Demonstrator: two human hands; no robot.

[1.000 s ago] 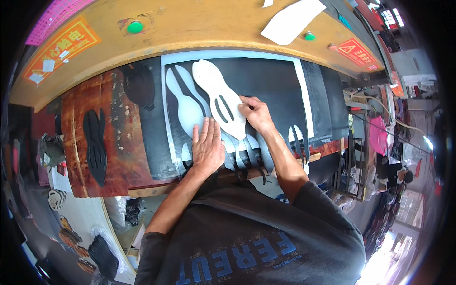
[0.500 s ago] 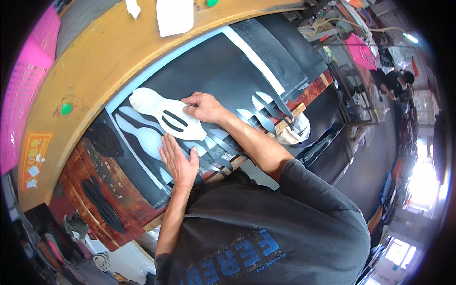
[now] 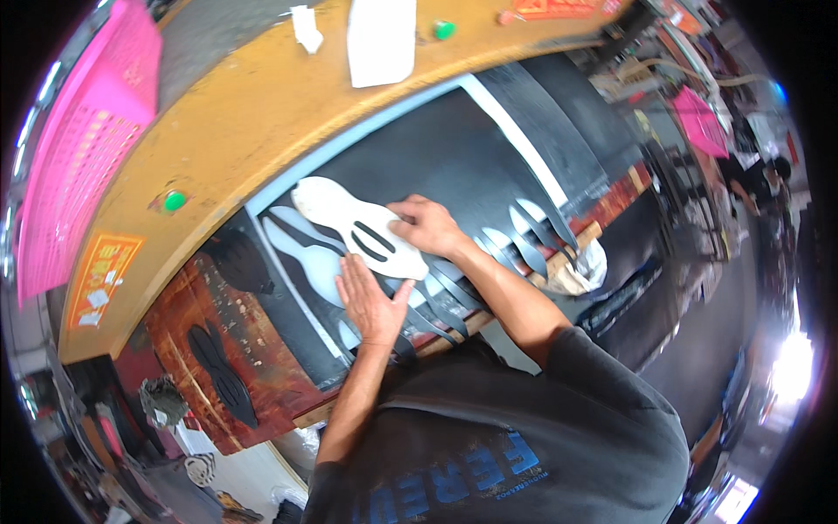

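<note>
A white sole-shaped plate [image 3: 330, 203] with two long slots lies on a black sheet [image 3: 393, 140]. My right hand [image 3: 428, 225] is bent over the plate's right edge, thumb and fingers gripping it beside the slots. Against the plate's near edge rests my left hand [image 3: 374, 304], its fingers stretched out and the thumb spread. Sole-shaped cut-outs in the sheet, left of the plate, show a pale surface [image 3: 316, 269] beneath. Narrow black strips [image 3: 532, 249] remain between more cut-outs at right, some hanging over the near edge.
A curved yellow machine beam [image 3: 236, 122] with green buttons spans the far side. Black sole-shaped pieces [image 3: 223, 375] lie on the worn reddish board [image 3: 275, 384] at left. A pink basket [image 3: 92, 166] stands far left. Another person [image 3: 764, 185] is in the right background.
The whole view has shifted, so the bench appears farther right and lower. Both hands keep nearly the same places on the white plate.
</note>
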